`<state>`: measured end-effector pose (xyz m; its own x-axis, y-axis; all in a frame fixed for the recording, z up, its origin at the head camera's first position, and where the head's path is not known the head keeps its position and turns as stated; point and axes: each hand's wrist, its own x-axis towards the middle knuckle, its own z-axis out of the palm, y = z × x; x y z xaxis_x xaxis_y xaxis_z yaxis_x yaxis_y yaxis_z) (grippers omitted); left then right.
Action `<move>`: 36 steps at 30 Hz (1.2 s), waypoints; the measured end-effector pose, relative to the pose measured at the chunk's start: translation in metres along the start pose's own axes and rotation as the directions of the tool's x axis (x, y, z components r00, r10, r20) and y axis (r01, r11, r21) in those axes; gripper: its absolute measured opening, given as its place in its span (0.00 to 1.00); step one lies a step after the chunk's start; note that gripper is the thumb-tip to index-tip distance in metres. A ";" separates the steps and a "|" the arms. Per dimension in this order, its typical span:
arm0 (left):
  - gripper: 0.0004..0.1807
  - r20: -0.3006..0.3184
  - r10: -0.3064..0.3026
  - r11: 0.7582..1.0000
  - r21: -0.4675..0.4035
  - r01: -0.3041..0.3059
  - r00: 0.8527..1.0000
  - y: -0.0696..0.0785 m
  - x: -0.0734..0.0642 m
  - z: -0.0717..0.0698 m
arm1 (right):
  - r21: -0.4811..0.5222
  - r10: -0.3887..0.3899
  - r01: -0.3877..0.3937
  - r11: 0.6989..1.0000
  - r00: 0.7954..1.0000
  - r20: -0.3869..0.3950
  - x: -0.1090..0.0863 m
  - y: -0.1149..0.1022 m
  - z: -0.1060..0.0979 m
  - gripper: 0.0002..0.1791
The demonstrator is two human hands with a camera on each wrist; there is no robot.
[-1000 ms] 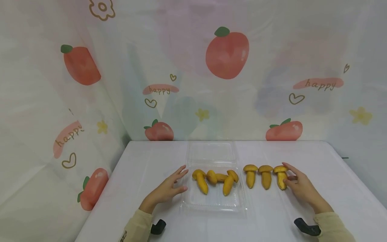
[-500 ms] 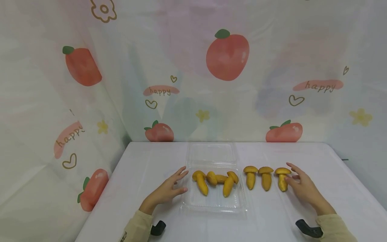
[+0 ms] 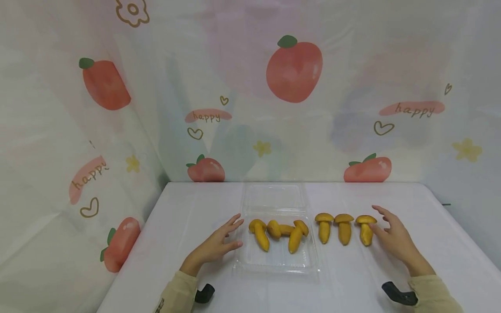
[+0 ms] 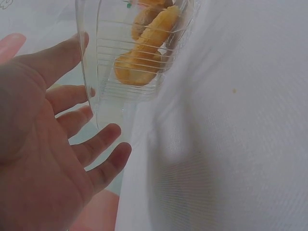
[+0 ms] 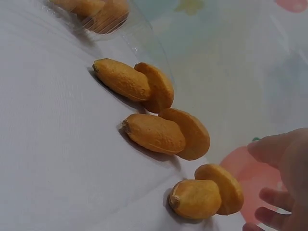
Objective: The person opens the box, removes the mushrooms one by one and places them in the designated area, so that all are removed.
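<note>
Right hand's (image 3: 397, 243) fingers are loose, holding nothing, end mushroom (image 3: 366, 232) just beside them at 9 o'clock, two more mushrooms (image 3: 344, 230) past it. Left hand's (image 3: 213, 247) fingers are spread, also released; clear box (image 3: 270, 263) with three mushrooms (image 3: 261, 237) sits at their 3 o'clock on the white counter (image 3: 274, 295).

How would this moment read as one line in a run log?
left grip: open, beside clear container | right grip: open, near rightmost mushroom | container: lid open, three mushrooms inside | table: mushroom row of three
</note>
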<state>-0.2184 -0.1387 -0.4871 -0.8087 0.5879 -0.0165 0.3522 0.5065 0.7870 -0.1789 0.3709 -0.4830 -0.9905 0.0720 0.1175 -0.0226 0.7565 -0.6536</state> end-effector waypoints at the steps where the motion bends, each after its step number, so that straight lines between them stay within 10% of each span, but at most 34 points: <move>1: 0.38 0.002 -0.003 1.000 -0.001 0.003 1.000 0.000 0.000 0.000 | 0.001 -0.008 0.008 1.000 1.000 -0.007 0.000 -0.002 0.000 0.33; 36: 0.38 0.005 -0.007 1.000 -0.022 0.007 1.000 0.002 0.000 -0.001 | 0.068 -0.257 0.259 0.963 0.966 -0.042 -0.007 -0.059 0.029 0.25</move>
<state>-0.2181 -0.1384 -0.4855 -0.8090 0.5873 -0.0249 0.3361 0.4967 0.8002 -0.1751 0.3069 -0.4669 -0.9448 -0.0972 0.3128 -0.2876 0.7032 -0.6502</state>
